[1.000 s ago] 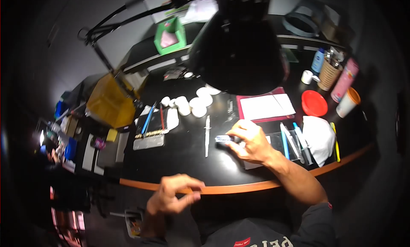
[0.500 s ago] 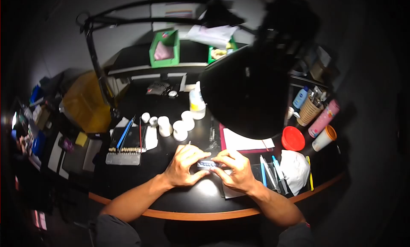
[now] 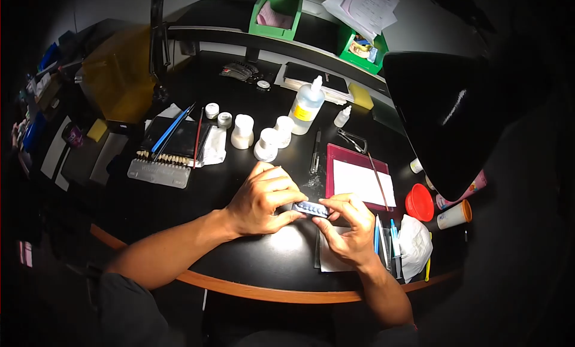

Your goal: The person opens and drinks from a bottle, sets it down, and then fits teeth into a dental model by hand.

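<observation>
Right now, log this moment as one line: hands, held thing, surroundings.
left hand: holding small pale object | right hand: holding its other end | over: black desk | nearby: white jars, yellow-labelled bottle

the one view looks forward and down from the person's head, close above the left hand (image 3: 266, 200), right hand (image 3: 352, 232) and counter (image 3: 239, 260), its wide, bowed field darkening at the edges.

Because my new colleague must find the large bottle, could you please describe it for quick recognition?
On the black table, look beyond the left hand to the cluster of white jars. A tall translucent bottle with a white nozzle stands just behind the rightmost jar. Its yellow label and greater height set it apart from the jars and the small white bottle to its right.
</observation>
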`<control>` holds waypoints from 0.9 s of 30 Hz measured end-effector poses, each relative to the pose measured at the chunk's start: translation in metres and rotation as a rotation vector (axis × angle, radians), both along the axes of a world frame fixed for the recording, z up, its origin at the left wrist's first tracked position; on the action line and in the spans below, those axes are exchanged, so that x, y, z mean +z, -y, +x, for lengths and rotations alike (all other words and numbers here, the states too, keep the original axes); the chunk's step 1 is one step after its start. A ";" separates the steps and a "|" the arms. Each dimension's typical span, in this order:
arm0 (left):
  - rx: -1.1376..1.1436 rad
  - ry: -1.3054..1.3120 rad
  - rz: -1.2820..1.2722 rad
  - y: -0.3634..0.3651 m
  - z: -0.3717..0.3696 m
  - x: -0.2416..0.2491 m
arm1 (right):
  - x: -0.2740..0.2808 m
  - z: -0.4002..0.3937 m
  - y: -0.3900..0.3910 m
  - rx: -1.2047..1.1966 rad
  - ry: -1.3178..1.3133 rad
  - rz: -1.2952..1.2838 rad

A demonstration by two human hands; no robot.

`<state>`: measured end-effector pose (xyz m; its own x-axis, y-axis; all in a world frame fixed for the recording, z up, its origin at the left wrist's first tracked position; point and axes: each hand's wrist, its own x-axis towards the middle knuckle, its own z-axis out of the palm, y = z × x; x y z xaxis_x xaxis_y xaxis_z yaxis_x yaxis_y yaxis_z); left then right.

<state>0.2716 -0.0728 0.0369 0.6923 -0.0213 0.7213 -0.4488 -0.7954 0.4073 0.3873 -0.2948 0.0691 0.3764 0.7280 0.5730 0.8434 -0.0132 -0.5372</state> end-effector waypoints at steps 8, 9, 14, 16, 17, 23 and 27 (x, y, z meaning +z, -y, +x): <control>0.021 -0.015 0.038 0.000 0.000 -0.004 | -0.003 -0.002 0.000 -0.012 0.032 0.015; 0.022 -0.019 0.049 0.001 0.000 -0.004 | -0.003 -0.002 0.000 -0.010 0.032 0.021; -0.009 -0.040 0.058 0.003 -0.002 -0.003 | -0.003 -0.002 -0.001 0.015 0.021 0.070; -0.009 -0.033 0.050 0.005 -0.003 -0.002 | -0.003 -0.001 0.000 0.010 0.019 0.072; -0.014 -0.023 0.048 0.005 -0.003 -0.001 | -0.002 -0.001 0.000 0.002 0.019 0.066; -0.011 -0.017 0.051 0.005 -0.005 0.001 | -0.004 0.002 -0.001 -0.037 0.011 0.022; -0.009 0.002 0.043 0.006 -0.004 0.000 | -0.004 0.001 -0.001 -0.027 0.004 -0.014</control>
<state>0.2677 -0.0783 0.0367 0.6902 -0.0589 0.7212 -0.4574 -0.8079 0.3717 0.3887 -0.2940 0.0652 0.3939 0.7255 0.5644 0.8448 -0.0438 -0.5333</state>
